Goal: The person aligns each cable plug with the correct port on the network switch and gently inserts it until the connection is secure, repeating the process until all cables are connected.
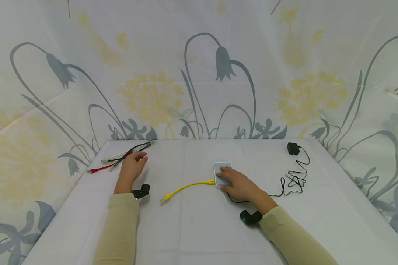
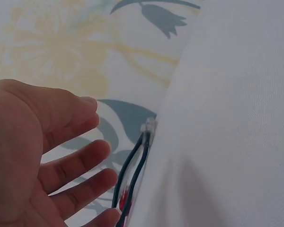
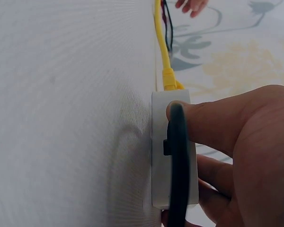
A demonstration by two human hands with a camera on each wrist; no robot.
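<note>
Over a small white router with a grey top (image 1: 220, 167) lies my right hand (image 1: 243, 187). In the right wrist view its thumb presses the router's near side while the other fingers reach over the top. A yellow Ethernet cable (image 1: 185, 186) is plugged into the router's left end, its other plug lying loose on the cloth. A black power cord (image 3: 181, 175) runs past the thumb in front of the router. My left hand (image 1: 132, 169) hovers at the left with loosely bent fingers, holding nothing. Several short network cables (image 2: 137, 161), black, red and whitish, lie just beyond it.
A black power adapter (image 1: 293, 148) lies at the back right, its thin cord (image 1: 296, 180) tangled on the white cloth before reaching the router. A flower-patterned curtain (image 1: 199, 84) rises behind the table and along both sides. Each wrist wears a black camera.
</note>
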